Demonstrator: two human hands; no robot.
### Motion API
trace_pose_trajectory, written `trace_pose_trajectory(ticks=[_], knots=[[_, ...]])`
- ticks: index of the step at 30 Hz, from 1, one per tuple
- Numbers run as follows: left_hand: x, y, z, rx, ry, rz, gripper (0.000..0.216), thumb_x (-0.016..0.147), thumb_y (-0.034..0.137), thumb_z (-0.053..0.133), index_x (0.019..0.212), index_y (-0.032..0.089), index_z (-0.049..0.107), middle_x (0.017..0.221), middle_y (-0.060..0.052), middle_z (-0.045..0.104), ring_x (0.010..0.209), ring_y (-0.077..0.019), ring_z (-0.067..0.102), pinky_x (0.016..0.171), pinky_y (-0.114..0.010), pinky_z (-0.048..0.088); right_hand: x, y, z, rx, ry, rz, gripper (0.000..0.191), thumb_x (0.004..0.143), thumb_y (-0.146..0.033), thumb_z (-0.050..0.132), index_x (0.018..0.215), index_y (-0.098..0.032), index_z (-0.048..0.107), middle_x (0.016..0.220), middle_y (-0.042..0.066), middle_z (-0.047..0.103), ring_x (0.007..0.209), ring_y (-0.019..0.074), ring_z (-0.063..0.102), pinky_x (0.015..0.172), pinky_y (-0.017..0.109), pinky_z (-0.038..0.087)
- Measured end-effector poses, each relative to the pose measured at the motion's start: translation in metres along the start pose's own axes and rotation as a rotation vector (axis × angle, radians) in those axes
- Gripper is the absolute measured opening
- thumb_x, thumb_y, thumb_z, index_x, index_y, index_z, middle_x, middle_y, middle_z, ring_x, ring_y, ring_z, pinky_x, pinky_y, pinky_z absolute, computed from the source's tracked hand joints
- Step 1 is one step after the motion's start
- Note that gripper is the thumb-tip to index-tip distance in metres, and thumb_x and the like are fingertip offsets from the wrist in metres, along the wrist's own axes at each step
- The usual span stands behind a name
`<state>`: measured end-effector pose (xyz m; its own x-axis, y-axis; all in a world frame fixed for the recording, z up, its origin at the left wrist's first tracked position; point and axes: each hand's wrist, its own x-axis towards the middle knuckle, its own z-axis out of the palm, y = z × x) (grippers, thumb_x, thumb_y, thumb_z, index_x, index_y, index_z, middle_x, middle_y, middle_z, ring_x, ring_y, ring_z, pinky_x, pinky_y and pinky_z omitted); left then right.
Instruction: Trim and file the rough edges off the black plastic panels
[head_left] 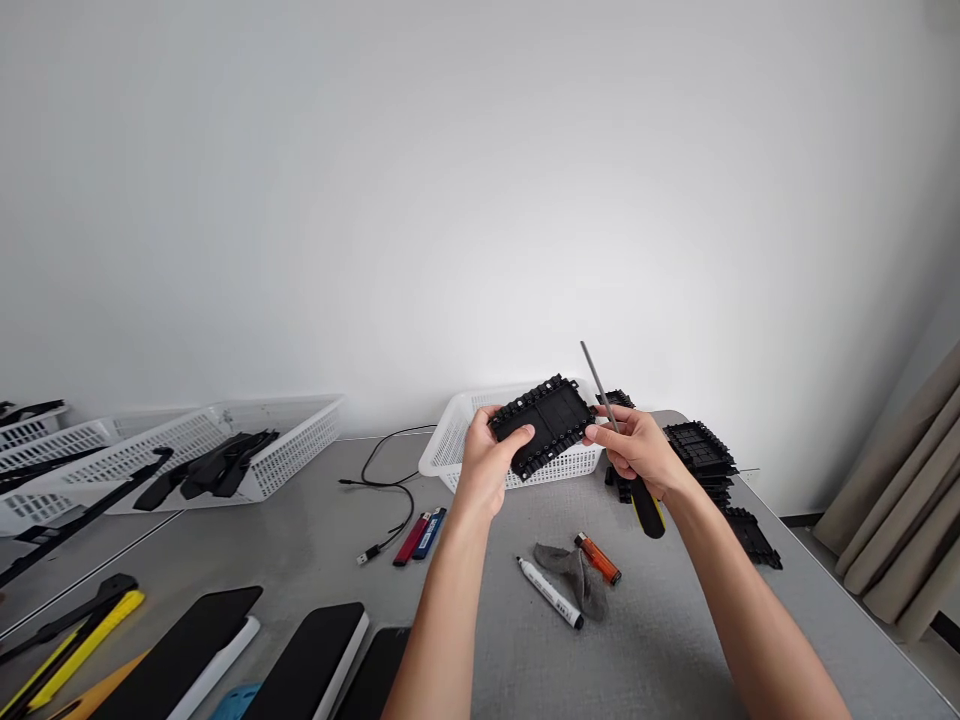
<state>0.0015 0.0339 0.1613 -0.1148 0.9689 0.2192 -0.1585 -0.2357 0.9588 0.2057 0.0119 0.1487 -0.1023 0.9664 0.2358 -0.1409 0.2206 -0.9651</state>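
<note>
Both hands hold a flat black plastic tray part (545,420) up above the grey table (315,540). My left hand (491,462) grips its left end, thumb on top. My right hand (637,447) pinches its right edge and also clasps a screwdriver (646,506) with a black and yellow handle; its metal shaft points up and to the left. Behind the part stands a white mesh basket (457,445).
Stacks of similar black parts (701,455) lie at the right. A white marker (550,592), grey cloth (577,575), orange lighter (598,558), two more lighters (420,535) and a black cable (386,490) lie on the table. White baskets (285,440) sit left; dark flat cases (307,660) lie near.
</note>
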Motion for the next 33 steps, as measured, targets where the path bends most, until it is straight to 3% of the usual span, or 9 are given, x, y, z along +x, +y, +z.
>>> trace_pose_trajectory(ticks=[7,10,14,20,25,33], knots=[[0.0,0.0,-0.008,0.451,-0.216,0.099,0.034,0.065,0.042,0.076,0.085,0.016,0.066,0.08,-0.002,0.068,0.076,-0.0199,0.063,0.065,-0.027,0.046,0.0,0.001,-0.001,-0.018,0.105,-0.017,0.045,0.07,-0.044,0.08,0.1,-0.013,0.066,0.072,0.001,0.064,0.04,0.0024,0.029,0.034,0.019,0.021],[-0.001,-0.003,-0.01,0.508,-0.313,0.094,0.036,0.07,0.045,0.072,0.092,0.016,0.071,0.085,-0.006,0.072,0.082,-0.0248,0.067,0.067,-0.03,0.049,-0.001,-0.001,0.002,-0.04,0.126,-0.022,0.046,0.07,-0.046,0.078,0.099,-0.012,0.067,0.069,0.0,0.06,0.041,0.0029,0.029,0.034,0.02,0.02],[-0.005,-0.002,-0.006,0.495,-0.438,0.139,0.038,0.071,0.035,0.072,0.106,0.02,0.07,0.104,-0.008,0.074,0.098,-0.0282,0.067,0.081,-0.036,0.053,-0.003,-0.003,0.007,-0.087,0.153,-0.023,0.048,0.07,-0.05,0.077,0.099,-0.012,0.069,0.065,-0.002,0.054,0.042,0.0037,0.027,0.035,0.021,0.019],[-0.005,-0.005,0.0,0.355,-0.292,0.184,0.051,0.065,0.023,0.077,0.115,0.021,0.064,0.115,-0.01,0.07,0.113,-0.0285,0.062,0.099,-0.042,0.047,-0.006,-0.007,0.01,-0.2,0.179,-0.089,0.045,0.076,-0.056,0.07,0.092,-0.015,0.068,0.071,0.001,0.056,0.047,0.0063,0.031,0.039,0.022,0.024],[-0.002,-0.01,-0.002,0.388,-0.225,0.229,0.052,0.065,0.022,0.077,0.115,0.022,0.062,0.119,-0.01,0.068,0.114,-0.0285,0.062,0.101,-0.043,0.045,-0.009,-0.009,0.013,-0.267,0.189,-0.117,0.053,0.088,-0.067,0.048,0.082,-0.016,0.064,0.059,-0.001,0.048,0.047,0.0094,0.034,0.041,0.023,0.026],[-0.008,-0.004,0.002,0.515,-0.175,0.27,0.044,0.067,0.02,0.075,0.109,0.021,0.06,0.111,-0.01,0.069,0.109,-0.0292,0.063,0.098,-0.044,0.045,-0.02,-0.005,0.036,-0.737,0.222,-0.232,0.05,0.094,-0.058,0.043,0.072,-0.017,0.063,0.052,-0.002,0.043,0.05,0.0119,0.032,0.049,0.026,0.022]])
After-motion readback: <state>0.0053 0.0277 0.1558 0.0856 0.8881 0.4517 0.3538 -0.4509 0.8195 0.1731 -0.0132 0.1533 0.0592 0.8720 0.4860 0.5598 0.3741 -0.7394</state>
